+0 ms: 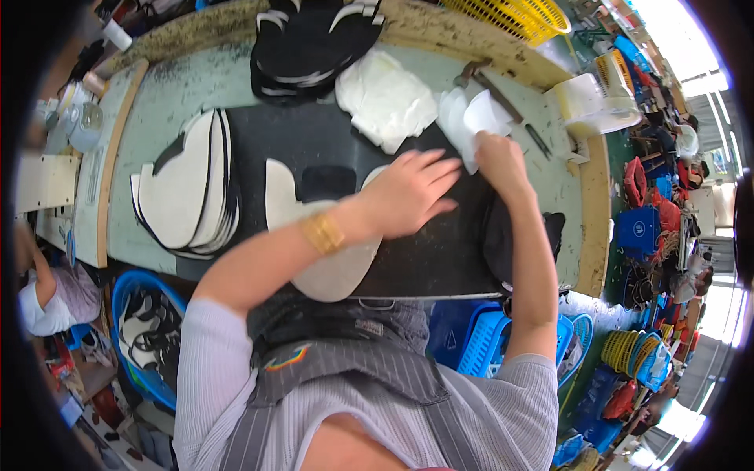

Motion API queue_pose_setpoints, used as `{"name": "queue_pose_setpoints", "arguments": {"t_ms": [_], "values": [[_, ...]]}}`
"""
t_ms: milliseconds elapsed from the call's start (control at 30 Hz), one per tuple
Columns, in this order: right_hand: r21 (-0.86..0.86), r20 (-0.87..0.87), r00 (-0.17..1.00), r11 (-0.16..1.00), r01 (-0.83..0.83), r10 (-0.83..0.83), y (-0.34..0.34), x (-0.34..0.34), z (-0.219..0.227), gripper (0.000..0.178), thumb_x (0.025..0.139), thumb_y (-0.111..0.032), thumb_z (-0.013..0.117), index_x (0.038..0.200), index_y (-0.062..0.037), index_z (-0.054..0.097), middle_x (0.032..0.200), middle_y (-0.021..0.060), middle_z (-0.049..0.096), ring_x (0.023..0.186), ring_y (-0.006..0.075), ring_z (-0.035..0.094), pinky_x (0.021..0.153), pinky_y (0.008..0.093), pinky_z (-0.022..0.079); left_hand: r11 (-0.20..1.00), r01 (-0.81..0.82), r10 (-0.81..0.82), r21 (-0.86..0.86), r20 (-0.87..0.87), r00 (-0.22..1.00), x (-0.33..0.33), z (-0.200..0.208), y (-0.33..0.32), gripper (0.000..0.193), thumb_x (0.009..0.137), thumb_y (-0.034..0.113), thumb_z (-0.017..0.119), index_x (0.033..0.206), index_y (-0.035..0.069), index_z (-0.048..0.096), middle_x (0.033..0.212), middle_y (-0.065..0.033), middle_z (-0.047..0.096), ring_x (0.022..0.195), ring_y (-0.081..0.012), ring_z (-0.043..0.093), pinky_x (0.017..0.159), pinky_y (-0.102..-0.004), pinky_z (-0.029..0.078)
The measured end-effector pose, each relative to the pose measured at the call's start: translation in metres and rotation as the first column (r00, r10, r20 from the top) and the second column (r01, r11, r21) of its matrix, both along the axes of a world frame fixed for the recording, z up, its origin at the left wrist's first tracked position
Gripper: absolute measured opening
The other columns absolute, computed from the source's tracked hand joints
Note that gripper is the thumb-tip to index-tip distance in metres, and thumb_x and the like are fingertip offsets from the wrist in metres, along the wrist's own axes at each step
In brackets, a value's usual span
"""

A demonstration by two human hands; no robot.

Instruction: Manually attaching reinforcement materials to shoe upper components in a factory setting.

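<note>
A cream U-shaped shoe-upper piece lies on the black mat in front of me, a black patch between its arms. My left hand passes over that piece, fingers spread, with nothing in them; the hand hides part of its right arm. At the far right, my right hand closes its fingers on the lower edge of a thin translucent white piece. Similar white pieces lie beside it. Left of these rests a pile of white sheet pieces.
White-and-black upper pieces are stacked at left, with a black stack at the back. A hammer and a slim dark tool lie back right. Black pieces sit under my right forearm. Blue baskets flank the bench.
</note>
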State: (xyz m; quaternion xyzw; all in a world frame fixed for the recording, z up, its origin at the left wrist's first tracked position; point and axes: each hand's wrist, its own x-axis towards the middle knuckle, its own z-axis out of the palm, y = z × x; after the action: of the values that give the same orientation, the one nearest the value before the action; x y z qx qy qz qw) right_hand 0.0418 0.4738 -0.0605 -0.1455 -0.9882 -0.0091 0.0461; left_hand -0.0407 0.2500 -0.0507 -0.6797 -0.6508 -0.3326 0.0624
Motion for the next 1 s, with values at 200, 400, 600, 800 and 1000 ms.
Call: {"name": "queue_pose_setpoints", "arguments": {"t_ms": [200,400,600,800,1000], "values": [[-0.266,-0.455,0.799,0.916,0.300,-0.394,0.046,0.028,0.044,0.025,0.087,-0.018,0.054,0.101,-0.0007,0.065,0.092,0.0158,0.067,0.080,0.0262,0.066,0.072,0.0342,0.050,0.922,-0.033,-0.005,-0.385,-0.097,0.995,-0.022,-0.009,0.083,0.048,0.088,0.049,0.053,0.102,0.004,0.062,0.114,-0.0039,0.059,0.106,-0.0237,0.052,0.087,-0.0379,0.040],[0.023,-0.819,0.571,0.992,0.122,-0.051,-0.088,0.025,0.097,0.019,0.089,0.000,0.056,0.106,0.0064,0.060,0.104,0.0126,0.067,0.090,0.0213,0.066,0.080,0.0312,0.052,0.984,0.160,0.000,-0.073,0.910,0.414,-0.030,0.027,0.024,0.062,0.093,0.055,0.040,0.121,0.001,0.054,0.107,-0.0122,0.062,0.102,-0.0216,0.057,0.084,-0.0342,0.047],[-0.250,-0.608,0.737,0.810,-0.530,0.295,-0.181,0.029,0.061,0.043,0.066,-0.016,0.078,0.105,-0.0044,0.063,0.113,0.0126,0.059,0.102,0.0282,0.055,0.083,0.0345,0.046,0.988,-0.152,0.003,-0.007,1.000,-0.027,-0.013,0.037,-0.121,0.026,0.090,0.018,0.059,0.109,0.001,0.060,0.101,-0.0066,0.064,0.091,-0.0133,0.061,0.082,-0.0287,0.049],[-0.955,-0.104,0.994,0.283,-0.093,-0.026,-0.212,0.042,0.016,0.026,0.081,-0.007,0.068,0.104,-0.0025,0.060,0.073,0.0010,0.059,0.057,0.0031,0.048,0.053,0.0198,0.040,0.954,-0.244,0.158,-0.174,0.984,-0.082,0.018,0.004,-0.200,0.022,0.089,0.010,0.061,0.108,0.001,0.059,0.095,-0.0036,0.063,0.083,-0.0090,0.059,0.073,-0.0240,0.049],[-0.882,0.005,0.993,0.469,-0.053,0.122,-0.209,0.035,0.010,0.024,0.080,-0.010,0.068,0.101,-0.0035,0.061,0.077,0.0097,0.065,0.061,0.0115,0.057,0.060,0.0254,0.047,0.864,-0.255,0.492,-0.434,0.836,0.242,0.015,-0.017,-0.220,0.020,0.087,0.008,0.063,0.104,-0.001,0.056,0.084,-0.0017,0.061,0.070,-0.0057,0.056,0.061,-0.0201,0.047]]}}
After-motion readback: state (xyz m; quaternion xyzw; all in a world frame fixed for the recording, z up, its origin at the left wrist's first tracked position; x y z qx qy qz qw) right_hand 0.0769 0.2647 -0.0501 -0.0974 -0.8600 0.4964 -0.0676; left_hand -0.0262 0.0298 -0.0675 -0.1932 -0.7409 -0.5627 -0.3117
